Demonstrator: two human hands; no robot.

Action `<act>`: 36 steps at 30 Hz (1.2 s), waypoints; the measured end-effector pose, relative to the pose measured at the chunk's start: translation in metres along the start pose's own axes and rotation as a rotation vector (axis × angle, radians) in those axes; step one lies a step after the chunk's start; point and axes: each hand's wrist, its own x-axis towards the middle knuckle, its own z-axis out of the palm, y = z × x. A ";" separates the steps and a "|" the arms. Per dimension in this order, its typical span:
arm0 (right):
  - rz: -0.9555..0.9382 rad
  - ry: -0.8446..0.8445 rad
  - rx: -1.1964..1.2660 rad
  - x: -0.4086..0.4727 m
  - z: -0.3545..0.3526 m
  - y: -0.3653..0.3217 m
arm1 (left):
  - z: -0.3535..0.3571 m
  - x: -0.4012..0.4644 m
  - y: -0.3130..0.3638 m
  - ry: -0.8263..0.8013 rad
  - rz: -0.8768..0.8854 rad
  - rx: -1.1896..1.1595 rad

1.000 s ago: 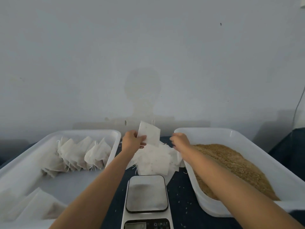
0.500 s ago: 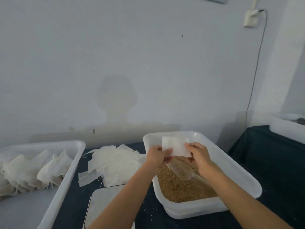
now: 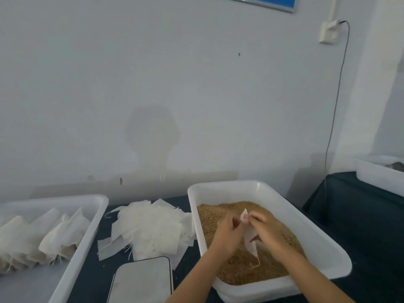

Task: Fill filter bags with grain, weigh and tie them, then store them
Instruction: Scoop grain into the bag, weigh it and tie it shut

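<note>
White filter bag (image 3: 250, 237): thin paper pouch, held over brown grain (image 3: 220, 213) in white rectangular plastic tub (image 3: 323, 248).
Left hand (image 3: 227, 234): fingers pinched bag's upper edge.
Right hand (image 3: 267, 231): fingers curled, gripping bag's opposite side.
Empty bags (image 3: 153, 228): loose pile on dark counter (image 3: 96, 265), left of tub.
Filled bags (image 3: 43, 237): in left white tray (image 3: 87, 232).

Right tub (image 3: 328, 256): white plastic, smooth, slight gloss. Grain (image 3: 220, 215) inside: tan, granular, matt. Filter bag (image 3: 251, 241) in hands: thin white fibrous paper or cloth, matt. Loose bag pile (image 3: 153, 230): same, frayed strings. Scale platform (image 3: 142, 281): smooth, pale, satin. Table cover (image 3: 360, 215): dark cloth, matt. Left tub (image 3: 91, 226): white plastic.
</note>
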 end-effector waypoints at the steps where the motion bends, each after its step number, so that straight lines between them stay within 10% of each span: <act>1: 0.049 -0.016 0.090 -0.001 0.000 -0.002 | 0.000 0.001 -0.001 0.020 -0.017 -0.047; 7: 0.230 0.055 0.666 0.001 -0.009 -0.006 | -0.008 0.013 0.000 0.091 -0.382 -0.141; 12: 0.263 0.116 0.753 0.003 -0.016 -0.003 | -0.008 0.009 -0.001 0.089 -0.276 -0.344; 18: -0.036 0.350 -0.321 0.007 -0.007 0.015 | -0.007 0.007 -0.001 0.100 -0.116 -0.182; 24: 0.023 -0.169 0.191 -0.003 -0.002 0.003 | -0.005 -0.003 0.010 -0.180 0.058 -0.196; 36: 0.113 -0.165 0.377 -0.004 -0.003 0.000 | -0.007 -0.005 0.013 -0.140 -0.004 -0.329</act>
